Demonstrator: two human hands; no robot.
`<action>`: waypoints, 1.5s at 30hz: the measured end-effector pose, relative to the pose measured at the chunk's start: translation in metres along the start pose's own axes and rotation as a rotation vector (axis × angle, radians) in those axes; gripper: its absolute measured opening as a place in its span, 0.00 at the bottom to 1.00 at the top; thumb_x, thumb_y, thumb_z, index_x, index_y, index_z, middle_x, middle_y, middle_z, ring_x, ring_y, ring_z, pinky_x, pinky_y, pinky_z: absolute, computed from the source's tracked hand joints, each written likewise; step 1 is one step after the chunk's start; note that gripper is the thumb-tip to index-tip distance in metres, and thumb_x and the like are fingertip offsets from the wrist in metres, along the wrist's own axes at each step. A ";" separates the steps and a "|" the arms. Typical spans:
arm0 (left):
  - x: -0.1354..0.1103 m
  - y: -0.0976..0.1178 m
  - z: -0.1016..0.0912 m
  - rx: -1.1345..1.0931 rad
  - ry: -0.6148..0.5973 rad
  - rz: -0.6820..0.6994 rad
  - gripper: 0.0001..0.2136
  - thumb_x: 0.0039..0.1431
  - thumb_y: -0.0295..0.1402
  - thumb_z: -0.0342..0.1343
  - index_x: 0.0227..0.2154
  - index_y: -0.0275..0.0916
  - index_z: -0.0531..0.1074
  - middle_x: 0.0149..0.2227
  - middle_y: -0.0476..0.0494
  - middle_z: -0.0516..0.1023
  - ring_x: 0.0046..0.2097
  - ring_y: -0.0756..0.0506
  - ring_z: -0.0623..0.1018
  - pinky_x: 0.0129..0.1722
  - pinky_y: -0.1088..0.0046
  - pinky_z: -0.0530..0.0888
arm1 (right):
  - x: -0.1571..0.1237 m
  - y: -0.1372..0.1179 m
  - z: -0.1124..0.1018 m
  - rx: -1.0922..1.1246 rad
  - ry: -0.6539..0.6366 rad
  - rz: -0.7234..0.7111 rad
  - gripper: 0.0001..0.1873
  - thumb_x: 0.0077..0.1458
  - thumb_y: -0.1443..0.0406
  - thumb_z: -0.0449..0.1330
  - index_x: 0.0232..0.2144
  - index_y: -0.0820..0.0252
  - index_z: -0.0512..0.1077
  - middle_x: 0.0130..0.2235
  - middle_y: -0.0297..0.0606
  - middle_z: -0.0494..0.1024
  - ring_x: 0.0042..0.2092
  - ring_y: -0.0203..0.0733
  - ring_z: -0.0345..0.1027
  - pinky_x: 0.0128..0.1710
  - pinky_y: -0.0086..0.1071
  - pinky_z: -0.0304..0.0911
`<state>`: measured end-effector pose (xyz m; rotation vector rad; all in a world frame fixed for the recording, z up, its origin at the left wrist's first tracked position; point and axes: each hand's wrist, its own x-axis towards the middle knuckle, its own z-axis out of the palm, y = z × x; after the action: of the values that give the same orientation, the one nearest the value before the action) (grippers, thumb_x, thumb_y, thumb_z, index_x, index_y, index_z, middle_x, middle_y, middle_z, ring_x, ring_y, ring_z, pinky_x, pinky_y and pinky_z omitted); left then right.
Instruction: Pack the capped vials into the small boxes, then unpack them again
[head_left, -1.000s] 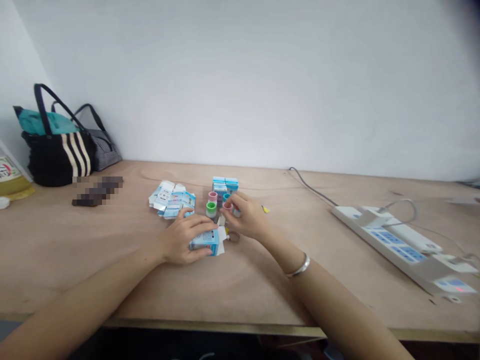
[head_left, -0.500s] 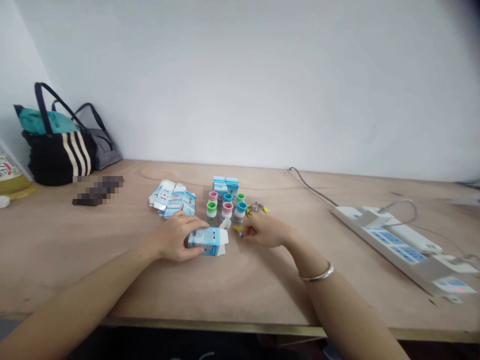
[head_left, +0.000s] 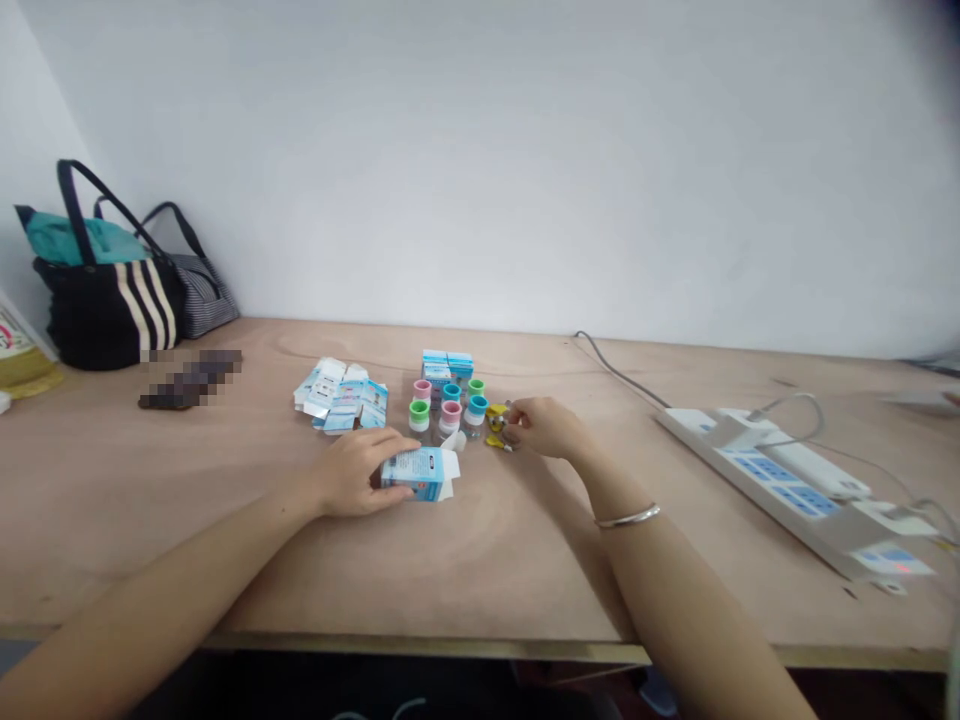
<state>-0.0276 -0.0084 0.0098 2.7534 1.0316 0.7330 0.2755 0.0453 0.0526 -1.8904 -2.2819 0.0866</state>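
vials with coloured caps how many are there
6, standing in two rows on the plywood table: back row, pink vial, teal vial, green vial; front row, green vial, pink vial, teal vial. Others could be hidden.

Left hand (head_left: 351, 474) holding blue-white carton (head_left: 421, 474); right hand (head_left: 547, 428) just beside small yellow pieces (head_left: 496, 425)

Plywood tabletop (head_left: 247, 570): bare pale wood, matt, smooth with faint grain.
Paperboard carton (head_left: 420, 474): thin printed card, lightly glossy.
Vial caps (head_left: 451, 410): smooth coloured plastic, soft sheen.
Bangle (head_left: 628, 517): polished silvery metal, glossy.
Power strip (head_left: 757, 468): smooth white plastic, matt.
Tote bag (head_left: 105, 325): black woven cloth, matt, cream stripes.
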 end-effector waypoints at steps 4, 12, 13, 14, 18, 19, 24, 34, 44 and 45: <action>0.002 -0.004 0.007 -0.010 0.049 0.053 0.24 0.52 0.41 0.57 0.52 0.44 0.62 0.49 0.42 0.71 0.48 0.42 0.73 0.48 0.64 0.70 | -0.008 -0.013 -0.004 0.182 0.201 -0.088 0.11 0.49 0.59 0.57 0.23 0.61 0.69 0.20 0.33 0.68 0.23 0.34 0.59 0.23 0.26 0.50; 0.008 -0.004 0.023 -0.013 0.179 0.107 0.24 0.51 0.39 0.59 0.50 0.41 0.62 0.49 0.39 0.70 0.51 0.40 0.70 0.52 0.59 0.68 | -0.032 -0.069 0.006 0.343 0.334 -0.726 0.16 0.50 0.53 0.60 0.32 0.60 0.69 0.34 0.42 0.72 0.38 0.41 0.65 0.38 0.33 0.59; 0.007 -0.003 0.022 -0.036 0.175 0.109 0.26 0.49 0.42 0.61 0.50 0.40 0.62 0.49 0.39 0.70 0.51 0.40 0.70 0.52 0.60 0.69 | -0.033 -0.073 0.009 0.293 0.287 -0.752 0.16 0.49 0.53 0.60 0.32 0.60 0.68 0.35 0.42 0.72 0.39 0.42 0.65 0.38 0.33 0.59; 0.007 -0.001 0.021 -0.062 0.171 0.108 0.28 0.47 0.43 0.62 0.49 0.40 0.62 0.49 0.38 0.70 0.51 0.40 0.70 0.51 0.60 0.69 | -0.034 -0.075 0.012 0.247 0.247 -0.749 0.17 0.49 0.53 0.61 0.32 0.61 0.68 0.36 0.42 0.72 0.39 0.43 0.65 0.37 0.33 0.59; 0.006 0.003 0.016 -0.193 0.189 0.011 0.20 0.55 0.42 0.54 0.48 0.39 0.62 0.48 0.40 0.69 0.48 0.44 0.71 0.43 0.68 0.74 | -0.037 -0.076 0.018 0.127 0.143 -0.651 0.16 0.49 0.54 0.61 0.32 0.61 0.66 0.34 0.41 0.71 0.33 0.39 0.64 0.31 0.30 0.55; 0.006 0.003 0.015 -0.226 0.194 -0.030 0.17 0.58 0.40 0.51 0.48 0.40 0.63 0.47 0.40 0.69 0.47 0.45 0.72 0.41 0.69 0.75 | -0.038 -0.075 0.018 0.113 0.136 -0.645 0.16 0.48 0.54 0.61 0.31 0.61 0.66 0.34 0.40 0.71 0.33 0.39 0.64 0.31 0.30 0.55; 0.007 0.001 0.017 -0.301 0.200 -0.124 0.11 0.61 0.35 0.46 0.45 0.39 0.65 0.44 0.42 0.70 0.44 0.47 0.73 0.42 0.70 0.75 | -0.039 -0.076 0.019 0.120 0.130 -0.681 0.16 0.46 0.55 0.63 0.26 0.60 0.63 0.32 0.40 0.71 0.36 0.42 0.64 0.35 0.32 0.56; 0.006 -0.005 0.017 -0.278 0.211 -0.117 0.18 0.52 0.20 0.44 0.43 0.40 0.69 0.42 0.44 0.73 0.43 0.47 0.74 0.42 0.69 0.74 | -0.035 -0.071 0.024 0.196 0.122 -0.696 0.15 0.46 0.57 0.62 0.26 0.59 0.61 0.31 0.37 0.69 0.31 0.37 0.62 0.30 0.29 0.54; 0.001 0.003 0.003 0.063 0.201 0.087 0.25 0.50 0.32 0.55 0.54 0.41 0.61 0.52 0.39 0.69 0.54 0.39 0.69 0.54 0.58 0.67 | -0.039 -0.072 0.032 0.076 0.328 -0.739 0.21 0.48 0.59 0.60 0.44 0.62 0.65 0.41 0.45 0.72 0.43 0.47 0.64 0.41 0.37 0.56; 0.001 0.002 0.005 0.077 0.179 0.102 0.25 0.50 0.33 0.55 0.53 0.41 0.62 0.51 0.39 0.70 0.53 0.39 0.70 0.53 0.58 0.67 | -0.040 -0.073 0.033 0.043 0.310 -0.758 0.23 0.48 0.59 0.59 0.46 0.62 0.65 0.42 0.46 0.72 0.43 0.47 0.64 0.41 0.37 0.56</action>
<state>-0.0237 -0.0091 0.0064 2.8670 0.9754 0.9911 0.2062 -0.0061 0.0275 -0.8358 -2.5525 -0.2370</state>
